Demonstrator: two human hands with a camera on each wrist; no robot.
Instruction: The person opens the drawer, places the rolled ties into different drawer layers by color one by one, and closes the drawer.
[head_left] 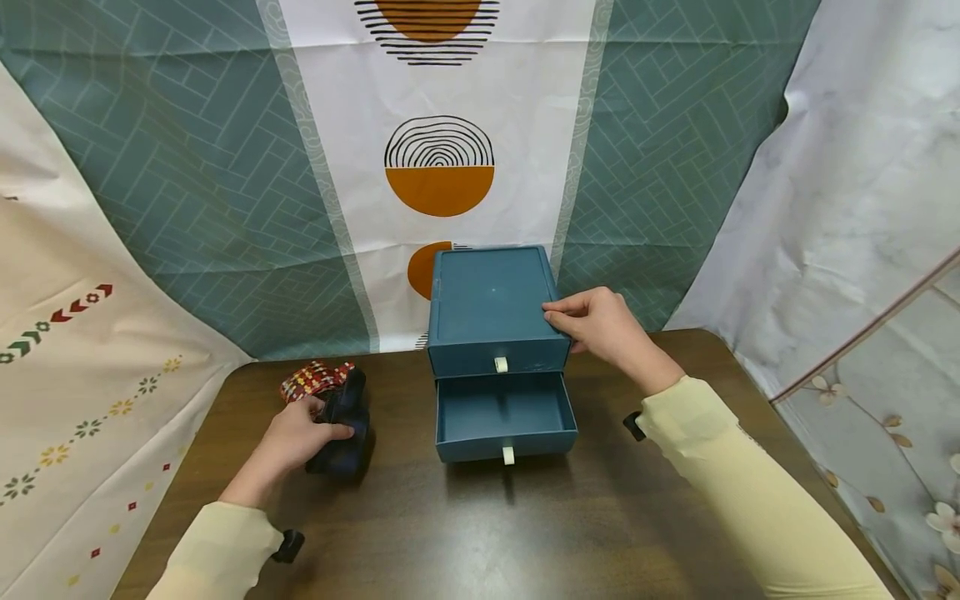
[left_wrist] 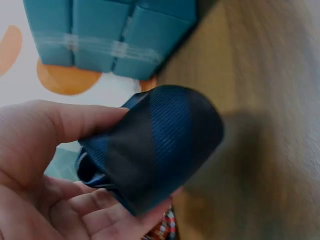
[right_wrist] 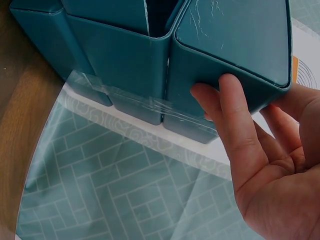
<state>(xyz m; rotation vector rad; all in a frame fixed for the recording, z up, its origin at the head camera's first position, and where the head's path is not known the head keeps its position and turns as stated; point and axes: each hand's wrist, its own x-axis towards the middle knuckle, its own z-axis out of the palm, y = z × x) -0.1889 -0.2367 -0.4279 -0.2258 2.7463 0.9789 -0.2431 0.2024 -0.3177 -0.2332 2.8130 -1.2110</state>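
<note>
My left hand (head_left: 297, 433) grips a rolled necktie (left_wrist: 160, 137) with dark blue and black stripes, the thumb on one side and fingers beneath. Its coils show at the end near the palm. Right of it stands a teal drawer unit (head_left: 491, 296) with small pale pull tabs. The top drawer (head_left: 468, 359) is closed; the drawer below (head_left: 498, 408) is pulled out, its inner floor showing. My right hand (head_left: 607, 325) rests at the unit's upper right edge, with two fingertips (right_wrist: 231, 82) against the side wall. Part of that hand is hidden behind the unit in the right wrist view.
A red, multicoloured patterned cloth (head_left: 311, 379) lies behind the left hand near the table's back left edge. Patterned curtains (head_left: 217, 167) hang close behind the wooden table (head_left: 408, 517) and at both sides. Clear tape (right_wrist: 150, 102) runs across the unit's side.
</note>
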